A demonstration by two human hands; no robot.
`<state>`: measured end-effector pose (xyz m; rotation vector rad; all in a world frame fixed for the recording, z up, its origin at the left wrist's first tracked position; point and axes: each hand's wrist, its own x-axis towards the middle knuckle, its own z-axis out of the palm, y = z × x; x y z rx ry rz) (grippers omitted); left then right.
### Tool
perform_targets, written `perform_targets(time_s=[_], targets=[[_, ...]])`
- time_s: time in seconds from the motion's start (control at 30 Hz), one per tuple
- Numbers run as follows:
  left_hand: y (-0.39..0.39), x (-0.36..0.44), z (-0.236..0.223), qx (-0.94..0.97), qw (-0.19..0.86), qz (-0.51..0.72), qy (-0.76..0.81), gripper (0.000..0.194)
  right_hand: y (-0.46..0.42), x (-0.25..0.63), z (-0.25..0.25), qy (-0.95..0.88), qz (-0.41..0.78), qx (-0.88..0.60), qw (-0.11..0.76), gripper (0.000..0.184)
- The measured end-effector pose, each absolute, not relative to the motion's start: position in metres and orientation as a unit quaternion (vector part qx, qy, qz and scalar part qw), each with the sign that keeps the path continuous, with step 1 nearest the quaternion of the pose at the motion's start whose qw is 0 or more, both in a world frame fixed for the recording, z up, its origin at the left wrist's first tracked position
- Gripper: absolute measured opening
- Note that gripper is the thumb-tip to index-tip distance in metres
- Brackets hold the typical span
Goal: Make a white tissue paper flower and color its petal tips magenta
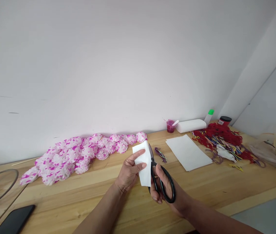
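Observation:
My left hand (131, 169) pinches a narrow folded piece of white paper (144, 175) between thumb and fingers, above the wooden table (120, 211). In my right hand (162, 183) is a pair of black-handled scissors (170, 187), with thumb and fingers through the loops. The blades run along the paper's right edge; whether they are cutting into it I cannot tell. Just beyond the scissors lies a small bundle of coloured cords (161, 154). A stack of white paper sheets (189, 152) rests to the right of my hands.
White-and-magenta paper flowers (67, 156) are heaped along the wall at left. A phone (15, 219) and a cable (16, 178) lie at front left. Back right hold a cup of purple liquid (170, 126), a white roll (191, 125), a green-capped bottle (209, 117) and red yarn (218, 135).

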<state>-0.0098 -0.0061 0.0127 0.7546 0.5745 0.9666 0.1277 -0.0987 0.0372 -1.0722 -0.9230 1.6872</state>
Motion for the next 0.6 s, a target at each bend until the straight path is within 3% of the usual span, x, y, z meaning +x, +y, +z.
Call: perform_targets(time_s=[0.6], targets=[[-0.0062,-0.0083,0.0095,0.350,0.781,0.441,0.270,0.061,-0.1002,0.1253,0.0444,-0.395,0.613,-0.478,0.489,0.061]])
